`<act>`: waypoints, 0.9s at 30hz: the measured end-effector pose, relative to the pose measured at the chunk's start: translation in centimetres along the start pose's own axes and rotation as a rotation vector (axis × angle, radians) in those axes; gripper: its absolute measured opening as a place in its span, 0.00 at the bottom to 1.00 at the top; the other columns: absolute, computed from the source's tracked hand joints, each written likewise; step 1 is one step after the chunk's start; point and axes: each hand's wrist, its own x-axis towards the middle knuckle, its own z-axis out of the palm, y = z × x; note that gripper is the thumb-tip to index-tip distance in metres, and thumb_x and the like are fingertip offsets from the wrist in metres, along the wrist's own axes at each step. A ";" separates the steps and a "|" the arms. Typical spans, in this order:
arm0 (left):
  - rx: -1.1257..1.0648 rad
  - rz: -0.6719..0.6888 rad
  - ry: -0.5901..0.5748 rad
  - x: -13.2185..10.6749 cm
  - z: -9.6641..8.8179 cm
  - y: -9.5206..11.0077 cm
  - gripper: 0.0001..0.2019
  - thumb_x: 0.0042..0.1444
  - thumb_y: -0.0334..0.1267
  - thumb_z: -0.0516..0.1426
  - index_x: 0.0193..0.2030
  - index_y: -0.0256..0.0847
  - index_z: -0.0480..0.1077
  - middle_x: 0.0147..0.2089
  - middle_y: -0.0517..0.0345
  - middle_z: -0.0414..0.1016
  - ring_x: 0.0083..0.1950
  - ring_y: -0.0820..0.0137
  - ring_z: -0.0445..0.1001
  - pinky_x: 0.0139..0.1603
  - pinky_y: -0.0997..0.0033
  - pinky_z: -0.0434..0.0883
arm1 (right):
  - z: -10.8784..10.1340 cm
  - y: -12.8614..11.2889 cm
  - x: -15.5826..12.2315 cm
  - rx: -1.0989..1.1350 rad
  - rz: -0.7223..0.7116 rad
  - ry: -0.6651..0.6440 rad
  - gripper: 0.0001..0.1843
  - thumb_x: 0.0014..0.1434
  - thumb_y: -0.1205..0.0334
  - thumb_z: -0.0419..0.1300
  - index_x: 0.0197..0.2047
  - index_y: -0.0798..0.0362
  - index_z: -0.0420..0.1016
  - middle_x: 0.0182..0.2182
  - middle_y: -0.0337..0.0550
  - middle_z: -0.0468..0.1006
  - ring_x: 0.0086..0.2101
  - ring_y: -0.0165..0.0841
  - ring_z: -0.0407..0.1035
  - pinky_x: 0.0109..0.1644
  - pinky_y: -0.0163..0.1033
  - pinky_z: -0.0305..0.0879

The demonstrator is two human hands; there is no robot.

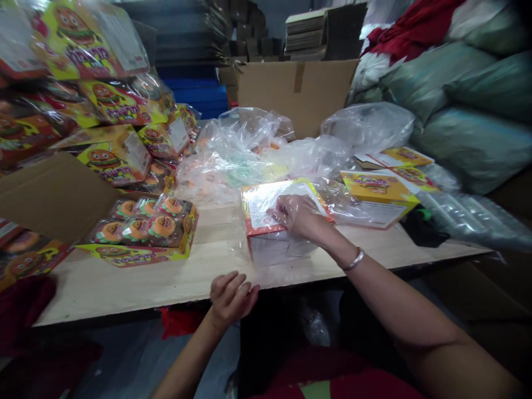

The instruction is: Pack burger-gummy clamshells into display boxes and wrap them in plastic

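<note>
In front of me stands a printed cardboard display box [266, 208], with clear plastic bag film [236, 244] around it. My right hand [297, 213], wearing a bracelet on its wrist, is on the top of this box with its fingers bent together. Plastic sheen shows over those fingers, and whatever they pinch is hidden. At the table's front edge, my left hand [233, 296] has its fingers curled beside the film; I cannot make out what is in them. To the left sits an open display box [143, 255] holding several burger-faced packs [162, 226].
Wrapped burger boxes [112, 158] are stacked at the left. Loose clear bags [245, 138] lie behind the middle box, before a large carton [320, 91]. Flat printed boxes [378, 188] and a plastic roll [477, 219] are at right. Big sacks [469, 144] pile up beyond.
</note>
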 end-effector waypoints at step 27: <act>0.008 0.150 -0.066 7.6 1.6 -3.1 0.13 0.58 0.26 0.60 0.47 0.45 0.73 0.46 0.54 0.81 0.53 0.59 0.77 0.54 0.52 0.74 | -0.4 0.5 0.6 0.037 -0.040 0.065 0.14 0.62 0.53 0.56 0.29 0.52 0.74 0.27 0.43 0.76 0.29 0.33 0.65 0.35 0.38 0.54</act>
